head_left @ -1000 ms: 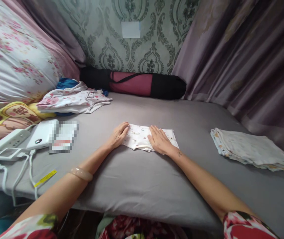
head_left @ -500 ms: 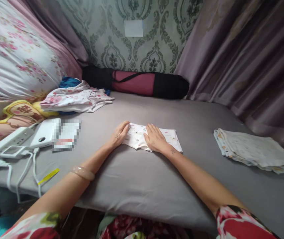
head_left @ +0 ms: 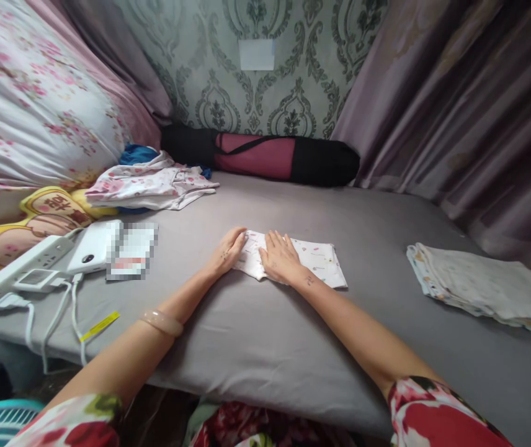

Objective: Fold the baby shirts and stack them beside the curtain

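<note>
A small folded white cloth with a tiny coloured print (head_left: 319, 261) lies flat on the grey sheet (head_left: 256, 335), in the middle of the view. My right hand (head_left: 280, 257) rests palm down on it, left of its centre, with the fingers stretched out. At the cloth's left edge is my left hand (head_left: 229, 250), standing on its side with the fingers extended together and the thumb side up. The cloth's left end touches or lies just under its fingertips.
A stack of folded pale cloths (head_left: 484, 285) lies on the right. Crumpled printed clothes (head_left: 154, 186) lie back left, near a yellow cushion (head_left: 42, 223). A power strip (head_left: 18, 273) with cables and a white device (head_left: 95, 245) sit left. A black and maroon bag (head_left: 256, 155) lies along the wall.
My right hand has slid left across the cloth, uncovering more of its right part. My left hand stays at the left edge. The whole view has shifted slightly.
</note>
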The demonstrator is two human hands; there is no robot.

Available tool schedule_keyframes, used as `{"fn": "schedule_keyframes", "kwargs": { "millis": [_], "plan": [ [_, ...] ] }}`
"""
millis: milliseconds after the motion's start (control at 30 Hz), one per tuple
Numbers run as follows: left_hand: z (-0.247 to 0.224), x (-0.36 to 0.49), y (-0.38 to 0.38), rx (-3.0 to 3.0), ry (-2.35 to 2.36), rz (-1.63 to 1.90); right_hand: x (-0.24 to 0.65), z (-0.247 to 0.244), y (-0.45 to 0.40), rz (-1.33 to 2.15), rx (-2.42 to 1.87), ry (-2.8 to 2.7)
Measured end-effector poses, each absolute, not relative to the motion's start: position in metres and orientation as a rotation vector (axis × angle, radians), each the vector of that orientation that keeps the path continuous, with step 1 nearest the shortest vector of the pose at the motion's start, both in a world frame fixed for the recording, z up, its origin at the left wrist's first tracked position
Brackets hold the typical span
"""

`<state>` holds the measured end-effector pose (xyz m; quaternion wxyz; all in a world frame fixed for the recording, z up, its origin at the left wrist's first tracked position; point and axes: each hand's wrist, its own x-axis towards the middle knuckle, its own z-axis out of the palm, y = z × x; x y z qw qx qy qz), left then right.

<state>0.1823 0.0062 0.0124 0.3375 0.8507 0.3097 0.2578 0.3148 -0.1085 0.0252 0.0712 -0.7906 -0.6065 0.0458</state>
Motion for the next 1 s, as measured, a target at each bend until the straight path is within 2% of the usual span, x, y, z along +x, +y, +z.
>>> {"fn": "schedule_keyframes", "kwargs": {
  "millis": [833, 1000],
  "plan": [
    [0.009, 0.182, 0.011, 2.139, 0.885, 0.771, 0.275, 0.020, -0.075, 0.248, -2.258, -1.852],
    [0.008, 0.182, 0.014, 2.255, 0.962, 0.811, 0.292, 0.028, -0.078, 0.394, -2.066, -1.789]
  ]
}}
